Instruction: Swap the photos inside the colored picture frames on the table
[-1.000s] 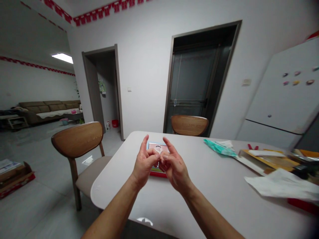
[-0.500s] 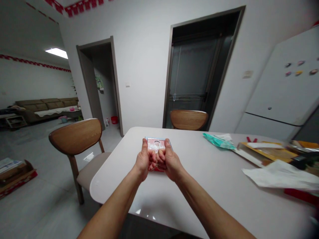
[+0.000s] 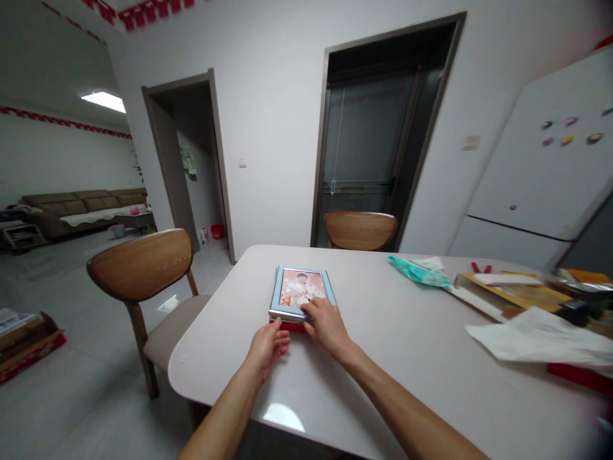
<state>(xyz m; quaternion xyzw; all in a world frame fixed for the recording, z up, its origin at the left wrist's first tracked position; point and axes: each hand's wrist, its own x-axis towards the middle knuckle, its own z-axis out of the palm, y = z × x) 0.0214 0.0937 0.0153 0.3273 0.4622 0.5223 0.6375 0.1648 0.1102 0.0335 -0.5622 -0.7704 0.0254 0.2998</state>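
Note:
A light-blue picture frame [image 3: 275, 294] with a silvery edge and a pinkish picture of a figure in white [image 3: 299, 287] lies face up on the table. Under its near side shows something red [image 3: 292, 326], partly hidden. My right hand [image 3: 329, 322] is at the near right part of the frame, its curled fingers on the front edge. Just in front of the near left corner is my left hand [image 3: 269, 345]. Its thumb points up to that corner, and its other fingers are loosely bent and apart, with nothing seen in them.
The white table [image 3: 383, 358] has rounded corners. On its right lie a teal-and-white packet [image 3: 419, 271], a yellow envelope [image 3: 517, 291] and a white paper sheet [image 3: 541, 338]. Wooden chairs stand at the left [image 3: 143, 262] and the far side [image 3: 361, 230].
My hands were both fists with thumbs up, held before the frame. They have since parted and lowered; the right now touches the frame's front edge, the left sits by its near corner.

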